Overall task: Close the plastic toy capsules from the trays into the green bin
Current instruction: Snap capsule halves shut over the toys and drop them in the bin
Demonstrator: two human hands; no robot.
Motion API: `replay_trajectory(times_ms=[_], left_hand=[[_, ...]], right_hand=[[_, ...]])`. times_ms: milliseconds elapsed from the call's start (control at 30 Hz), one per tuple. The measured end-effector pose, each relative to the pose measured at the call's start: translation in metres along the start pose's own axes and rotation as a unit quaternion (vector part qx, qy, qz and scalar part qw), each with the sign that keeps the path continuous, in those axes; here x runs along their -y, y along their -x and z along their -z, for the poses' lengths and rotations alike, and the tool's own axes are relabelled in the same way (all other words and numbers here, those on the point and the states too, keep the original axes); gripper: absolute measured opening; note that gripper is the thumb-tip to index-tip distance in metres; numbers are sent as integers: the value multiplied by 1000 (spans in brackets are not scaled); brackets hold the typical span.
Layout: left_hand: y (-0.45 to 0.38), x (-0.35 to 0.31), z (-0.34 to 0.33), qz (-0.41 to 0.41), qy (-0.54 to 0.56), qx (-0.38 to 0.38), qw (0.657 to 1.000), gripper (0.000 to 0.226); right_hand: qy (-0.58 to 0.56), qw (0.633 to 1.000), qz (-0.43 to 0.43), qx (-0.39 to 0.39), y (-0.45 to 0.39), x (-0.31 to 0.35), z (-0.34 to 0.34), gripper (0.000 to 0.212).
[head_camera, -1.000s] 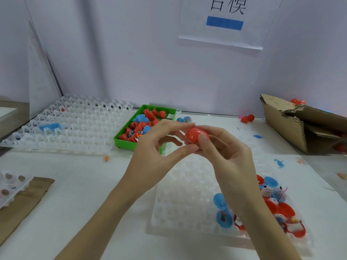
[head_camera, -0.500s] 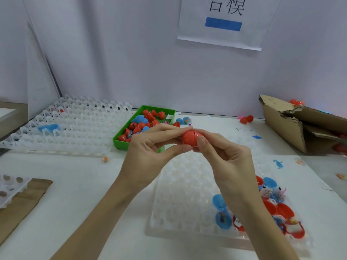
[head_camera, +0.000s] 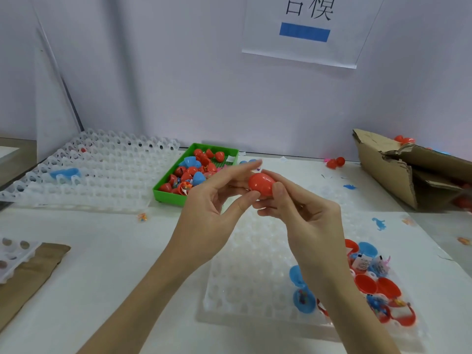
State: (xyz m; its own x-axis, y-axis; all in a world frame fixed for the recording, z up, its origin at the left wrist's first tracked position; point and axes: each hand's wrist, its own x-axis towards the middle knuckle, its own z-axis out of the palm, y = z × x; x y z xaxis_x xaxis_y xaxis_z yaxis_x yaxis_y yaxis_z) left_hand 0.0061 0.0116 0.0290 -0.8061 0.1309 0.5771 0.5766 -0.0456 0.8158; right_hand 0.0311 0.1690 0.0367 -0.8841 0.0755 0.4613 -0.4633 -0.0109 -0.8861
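Observation:
A red egg-shaped capsule (head_camera: 261,183) is held in the air above the table, both halves together. My right hand (head_camera: 304,223) grips it from the right with thumb and fingers. My left hand (head_camera: 212,208) touches its left end with thumb and extended fingers. Behind my left hand stands the green bin (head_camera: 167,194), holding several red and blue capsules. Below my hands lies a white cell tray (head_camera: 245,272); at its right end sit several open red and blue capsule halves (head_camera: 375,284) with small toys.
A larger white cell tray (head_camera: 102,175) lies at the back left with a blue piece in it. A torn cardboard box (head_camera: 398,172) stands at the right. Loose red capsules (head_camera: 335,162) lie by the wall. Brown paper (head_camera: 28,272) lies at the left edge.
My left hand's fingers have loosened and straightened on the capsule. Both hands with the capsule have shifted slightly left and down in view. The capsule's halves look pressed together.

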Motion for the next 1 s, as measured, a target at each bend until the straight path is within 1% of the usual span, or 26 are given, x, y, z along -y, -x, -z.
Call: replay_trajectory(times_ms=[67, 200, 267, 333, 400, 467, 533, 600, 700, 800, 1000], left_hand=[[0, -2, 0, -8, 18, -10, 1000, 38], [0, -6, -1, -30, 13, -18, 999, 28], [0, -7, -1, -44, 4, -17, 999, 30], [0, -8, -2, -53, -19, -12, 998, 38], [1, -9, -3, -57, -30, -8, 998, 42], [3, -11, -6, -59, -30, -3, 998, 42], [5, -13, -7, -62, -43, -15, 997, 41], [6, -14, -7, -62, -62, -36, 995, 42], [6, -17, -6, -70, -89, -60, 992, 44], [6, -20, -5, -87, -104, -61, 989, 44], [6, -19, -8, -106, -117, -58, 986, 41]], right_hand=[[-62, 997, -46, 12, -1, 1, 2, 24], [-182, 973, -128, 53, -4, 3, 6, 30], [-226, 958, -158, 76, -4, 3, 7, 32], [-265, 942, -175, 106, -4, 2, 8, 32], [-297, 925, -193, 141, -4, 2, 7, 36], [-332, 904, -213, 165, -3, 1, 6, 44], [-374, 880, -232, 180, -3, -1, 4, 48], [-417, 853, -249, 192, -2, -2, 3, 47], [-461, 820, -275, 198, 0, -3, -1, 43], [-500, 789, -298, 193, 3, -5, -3, 44], [-520, 784, -296, 167, 6, -3, -10, 40]])
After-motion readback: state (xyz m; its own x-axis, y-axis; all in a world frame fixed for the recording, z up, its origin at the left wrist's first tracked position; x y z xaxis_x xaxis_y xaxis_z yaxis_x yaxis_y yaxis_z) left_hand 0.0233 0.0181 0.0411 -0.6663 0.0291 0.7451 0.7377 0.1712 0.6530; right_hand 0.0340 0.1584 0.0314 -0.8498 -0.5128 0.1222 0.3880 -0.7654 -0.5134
